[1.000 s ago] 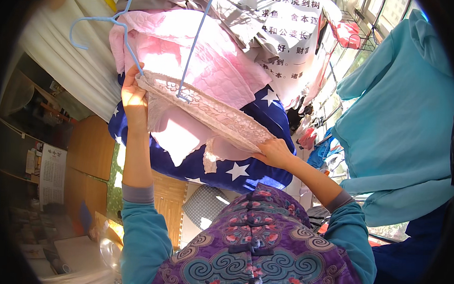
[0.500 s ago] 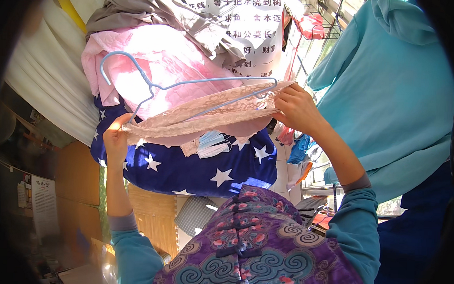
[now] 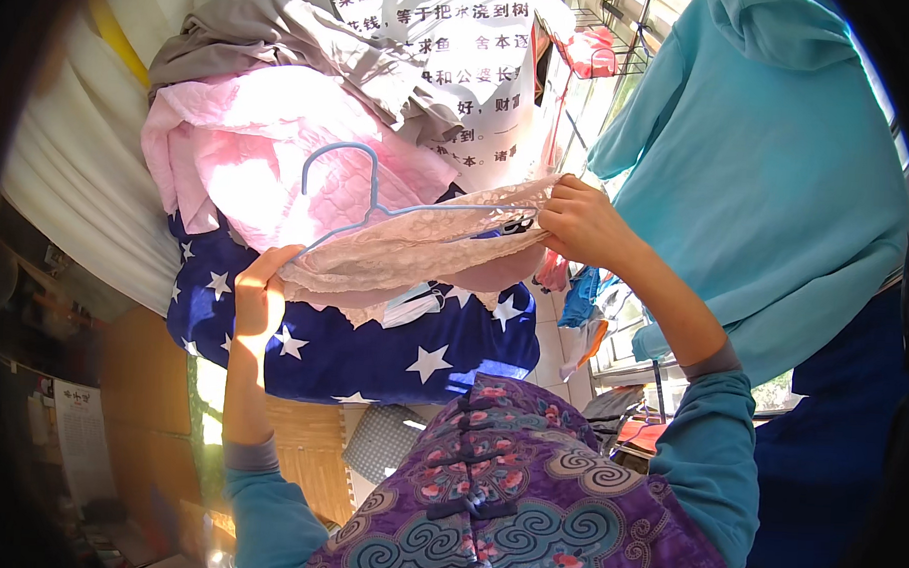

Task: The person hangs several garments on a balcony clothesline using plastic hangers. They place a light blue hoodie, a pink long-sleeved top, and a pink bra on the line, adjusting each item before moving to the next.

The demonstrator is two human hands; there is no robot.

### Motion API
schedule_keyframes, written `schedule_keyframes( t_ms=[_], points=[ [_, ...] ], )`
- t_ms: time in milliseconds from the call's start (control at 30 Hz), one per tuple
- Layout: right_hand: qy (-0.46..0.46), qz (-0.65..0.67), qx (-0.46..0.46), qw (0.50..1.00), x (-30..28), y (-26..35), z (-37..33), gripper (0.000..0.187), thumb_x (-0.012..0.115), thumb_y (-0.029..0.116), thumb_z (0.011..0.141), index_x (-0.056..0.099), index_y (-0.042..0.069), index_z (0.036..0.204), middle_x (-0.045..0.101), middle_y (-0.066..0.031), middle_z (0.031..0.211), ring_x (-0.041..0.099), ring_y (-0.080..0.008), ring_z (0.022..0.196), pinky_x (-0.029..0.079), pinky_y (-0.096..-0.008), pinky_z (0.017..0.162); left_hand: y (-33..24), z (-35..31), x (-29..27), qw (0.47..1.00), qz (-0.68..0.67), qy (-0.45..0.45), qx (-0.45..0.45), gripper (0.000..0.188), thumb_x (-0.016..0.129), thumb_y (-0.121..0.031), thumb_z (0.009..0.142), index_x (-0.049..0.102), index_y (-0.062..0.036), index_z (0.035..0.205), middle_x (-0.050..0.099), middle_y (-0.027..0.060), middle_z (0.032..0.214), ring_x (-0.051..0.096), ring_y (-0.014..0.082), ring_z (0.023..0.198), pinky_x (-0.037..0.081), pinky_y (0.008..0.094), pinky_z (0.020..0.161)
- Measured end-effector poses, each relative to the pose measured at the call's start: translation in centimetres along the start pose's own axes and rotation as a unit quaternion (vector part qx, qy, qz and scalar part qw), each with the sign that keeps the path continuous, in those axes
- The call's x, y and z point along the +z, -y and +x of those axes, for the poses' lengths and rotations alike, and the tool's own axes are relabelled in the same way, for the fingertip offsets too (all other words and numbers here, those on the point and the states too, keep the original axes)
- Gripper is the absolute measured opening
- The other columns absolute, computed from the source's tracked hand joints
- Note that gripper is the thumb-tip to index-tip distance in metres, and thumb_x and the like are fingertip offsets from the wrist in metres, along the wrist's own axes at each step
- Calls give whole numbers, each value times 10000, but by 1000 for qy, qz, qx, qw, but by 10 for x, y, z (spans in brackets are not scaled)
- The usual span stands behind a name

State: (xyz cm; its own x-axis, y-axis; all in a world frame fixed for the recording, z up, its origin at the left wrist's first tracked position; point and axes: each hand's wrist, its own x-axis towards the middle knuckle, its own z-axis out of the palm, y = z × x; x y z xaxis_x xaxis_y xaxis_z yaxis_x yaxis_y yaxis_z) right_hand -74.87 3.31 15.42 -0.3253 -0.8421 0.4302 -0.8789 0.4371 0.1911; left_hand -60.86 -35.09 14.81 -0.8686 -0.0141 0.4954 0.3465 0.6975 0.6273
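A pale pink lace undergarment (image 3: 405,260) is stretched sideways between my two hands, its waist edge pulled taut. Inside its opening lies the blue clothes hanger (image 3: 373,186), hook up and bare, with its lower part hidden by the lace. My left hand (image 3: 262,295) pinches the garment's left end beside the hanger's left tip. At the other end my right hand (image 3: 584,220) grips the lace edge around the hanger's right tip. Whether either hand also presses on the hanger cannot be made out.
Below the garment is a navy cloth with white stars (image 3: 427,363), with a pink quilted item (image 3: 269,147) and a grey-brown cloth (image 3: 283,38) heaped behind. A turquoise hooded top (image 3: 758,184) hangs at right. A wire rack (image 3: 608,54) stands by the window, a pale curtain (image 3: 88,181) at left.
The hanger has turned and its hook has shifted right, now rising nearer the garment's middle. My left hand has moved right and slightly down, and the garment looks less widely spread.
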Motion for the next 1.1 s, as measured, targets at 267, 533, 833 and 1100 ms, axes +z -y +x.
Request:
schedule_keyframes(
  t_ms=[267, 533, 833, 1100],
  points=[
    [21, 69, -42, 996, 10, 4, -1, 112, 644, 114, 585, 561, 57, 634, 587, -34, 762, 548, -195, 793, 451, -317, 778, -4, 9, 52, 999, -38, 28, -19, 368, 345, 113, 728, 585, 41, 997, 619, 126, 921, 586, 171, 884, 422, 242, 809],
    [-189, 56, 77, 977, 12, -6, -10, 571, 690, 30, 565, 502, 80, 1102, 499, -79, 1153, 513, -260, 1017, 456, -341, 822, 10, 3, 61, 978, -200, 17, -63, 285, 409, 104, 794, 572, 31, 1016, 616, 72, 911, 575, 128, 835, 434, 216, 770],
    [-58, 369, 330, 867, 24, -16, -20, 150, 691, 111, 709, 616, 5, 785, 579, -46, 643, 507, -121, 581, 421, -243, 572, 28, 15, 47, 992, -92, 84, -12, 319, 372, 90, 802, 576, 6, 1033, 622, 87, 917, 581, 150, 879, 419, 225, 797],
    [24, 557, 383, 737, 14, -4, -30, 160, 719, 117, 702, 603, 25, 761, 528, 35, 674, 449, -37, 622, 380, -202, 557, 99, 32, 41, 986, -26, 19, -164, 279, 411, -14, 815, 574, 18, 1039, 616, 53, 856, 581, 108, 802, 459, 226, 690]
  ],
)
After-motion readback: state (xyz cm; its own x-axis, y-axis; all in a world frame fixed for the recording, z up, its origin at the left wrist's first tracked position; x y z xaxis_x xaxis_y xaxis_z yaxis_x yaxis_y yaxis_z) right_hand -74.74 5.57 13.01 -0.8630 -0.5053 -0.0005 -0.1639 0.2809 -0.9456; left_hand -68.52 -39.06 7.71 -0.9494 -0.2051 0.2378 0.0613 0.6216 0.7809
